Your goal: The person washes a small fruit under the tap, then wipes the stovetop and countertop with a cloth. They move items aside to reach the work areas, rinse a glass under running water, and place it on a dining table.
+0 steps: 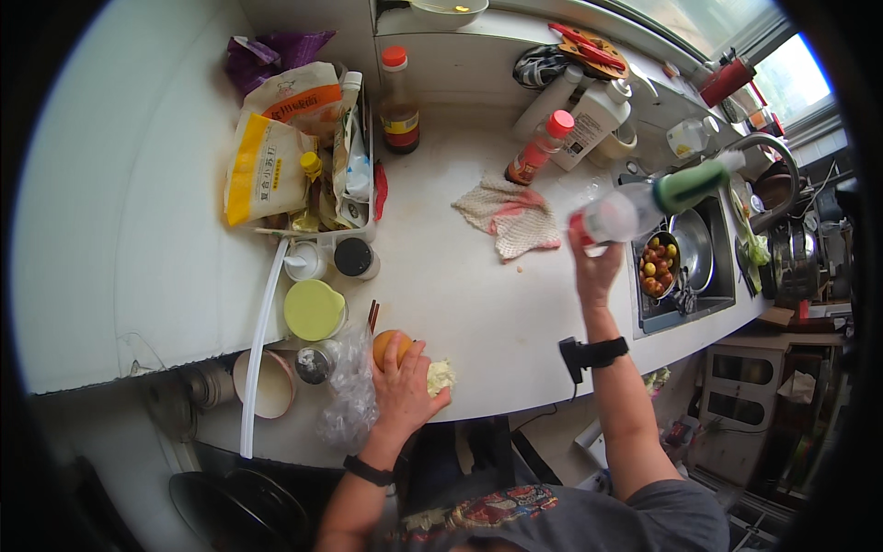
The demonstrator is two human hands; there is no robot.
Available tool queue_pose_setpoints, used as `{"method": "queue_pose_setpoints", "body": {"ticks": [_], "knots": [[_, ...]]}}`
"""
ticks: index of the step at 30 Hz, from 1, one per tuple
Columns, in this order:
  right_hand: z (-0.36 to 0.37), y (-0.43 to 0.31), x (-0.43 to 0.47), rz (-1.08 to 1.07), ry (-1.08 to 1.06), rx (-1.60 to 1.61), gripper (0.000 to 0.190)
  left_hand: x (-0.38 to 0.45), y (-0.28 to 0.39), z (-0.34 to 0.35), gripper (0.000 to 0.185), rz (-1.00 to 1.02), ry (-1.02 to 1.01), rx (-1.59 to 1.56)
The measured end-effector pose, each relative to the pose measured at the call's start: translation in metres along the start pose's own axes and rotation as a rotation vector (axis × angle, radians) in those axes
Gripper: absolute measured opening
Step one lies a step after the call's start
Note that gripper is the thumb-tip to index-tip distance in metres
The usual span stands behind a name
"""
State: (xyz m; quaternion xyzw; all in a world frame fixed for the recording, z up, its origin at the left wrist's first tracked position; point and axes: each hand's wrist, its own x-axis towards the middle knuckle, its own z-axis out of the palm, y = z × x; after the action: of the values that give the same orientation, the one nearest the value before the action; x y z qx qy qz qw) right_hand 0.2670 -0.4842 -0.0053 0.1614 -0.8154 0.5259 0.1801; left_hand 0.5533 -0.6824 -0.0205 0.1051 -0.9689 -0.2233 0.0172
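Note:
My left hand (405, 388) lies palm down near the counter's front edge. Its fingertips touch a round orange object (390, 347), mostly covered by the hand. A pale, crumbly heap (440, 377) shows beside the thumb; whether the palm grips anything is hidden. My right hand (597, 265) is raised near the sink, gripping a clear plastic bottle (607, 217) with a red part by the fingers. The bottle is tilted and blurred by motion. A green piece with a pale tip (690, 186) lies in line beyond it; I cannot tell whether they are joined.
A crumpled white-and-pink cloth (514, 214) lies mid-counter, below a red-capped bottle (534, 148). The sink (717, 290) holds a bowl of small fruits (659, 265). To the left are a bin of packets (369, 238), jars, a green-lidded container (314, 309) and a plastic bag (348, 393).

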Motion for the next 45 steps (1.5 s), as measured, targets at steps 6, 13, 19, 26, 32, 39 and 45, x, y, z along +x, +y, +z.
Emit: {"method": "queue_pose_setpoints", "body": {"ticks": [6, 13, 19, 26, 32, 39, 45], "knots": [[0.155, -0.063, -0.001, -0.165, -0.33, 0.022, 0.071, 0.0, -0.001, -0.001, 0.043, 0.023, -0.01, 0.03], [0.275, -0.047, 0.017, 0.237, -0.375, -0.014, 0.072, 0.0, -0.003, 0.004, 0.043, 0.035, 0.022, -0.009], [0.292, -0.039, 0.031, 0.209, -0.311, -0.012, 0.066, -0.001, -0.003, 0.006, 0.042, 0.041, 0.045, -0.018], [0.276, -0.038, 0.033, 0.101, -0.209, -0.098, 0.068, -0.001, -0.004, 0.001, 0.043, 0.028, 0.022, -0.006], [0.294, -0.033, 0.028, 0.16, -0.27, -0.111, 0.071, 0.001, -0.001, -0.002, 0.043, 0.024, 0.009, -0.008], [0.234, -0.036, 0.012, 0.124, -0.156, 0.014, 0.076, 0.0, -0.002, 0.003, 0.043, 0.008, 0.017, -0.009], [0.124, 0.0, 0.032, 0.165, 0.337, -0.083, 0.08, 0.001, -0.001, 0.004, 0.04, 0.008, 0.015, -0.02]]}}
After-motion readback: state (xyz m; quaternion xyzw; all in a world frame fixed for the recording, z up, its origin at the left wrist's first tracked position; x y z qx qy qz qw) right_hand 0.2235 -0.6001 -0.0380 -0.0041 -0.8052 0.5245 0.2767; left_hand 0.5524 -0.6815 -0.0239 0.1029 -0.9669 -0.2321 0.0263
